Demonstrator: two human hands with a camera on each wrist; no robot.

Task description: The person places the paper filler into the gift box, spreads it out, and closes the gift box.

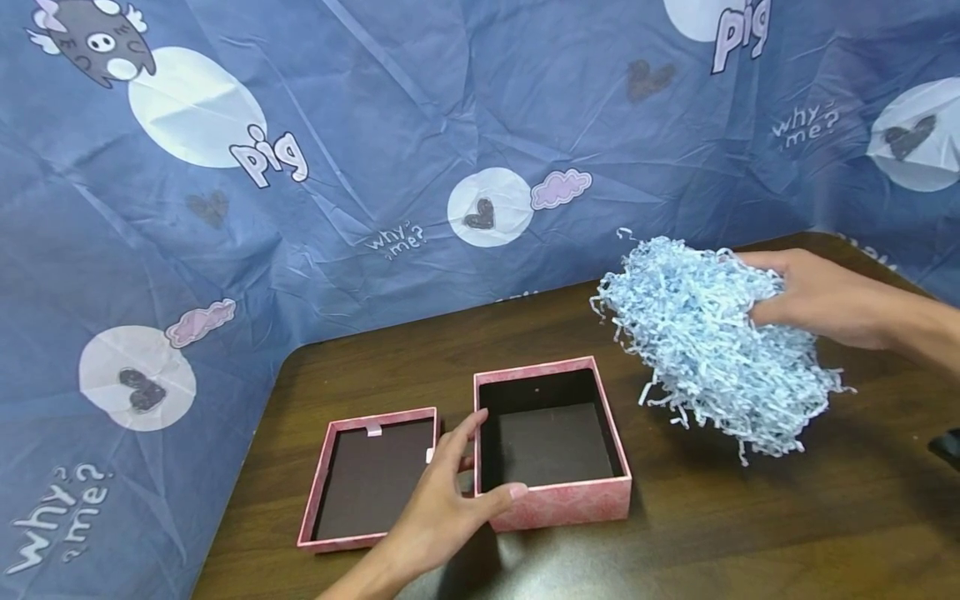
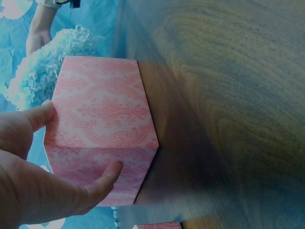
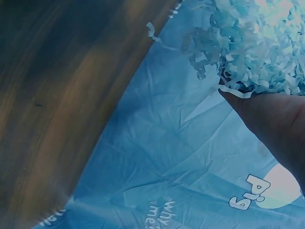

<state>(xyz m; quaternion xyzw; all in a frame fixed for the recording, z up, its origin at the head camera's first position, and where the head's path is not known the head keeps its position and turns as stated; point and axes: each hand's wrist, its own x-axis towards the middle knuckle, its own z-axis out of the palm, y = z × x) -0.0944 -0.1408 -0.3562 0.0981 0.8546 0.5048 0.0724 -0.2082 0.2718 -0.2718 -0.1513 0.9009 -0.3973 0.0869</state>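
My right hand grips a big fluffy bundle of pale blue shredded paper above the right part of the table. In the right wrist view, the shredded paper hides most of the fingers. My left hand rests against the near left corner of a pink patterned box, thumb on the front wall, fingers at the left wall. The box stands upright with its dark inside bare. In the left wrist view, the fairly straight fingers touch the box's patterned walls.
The pink box lid lies inside-up left of the box, partly behind my left hand. All stands on a dark wooden table. A blue printed cloth hangs behind it. A black object shows at the right edge.
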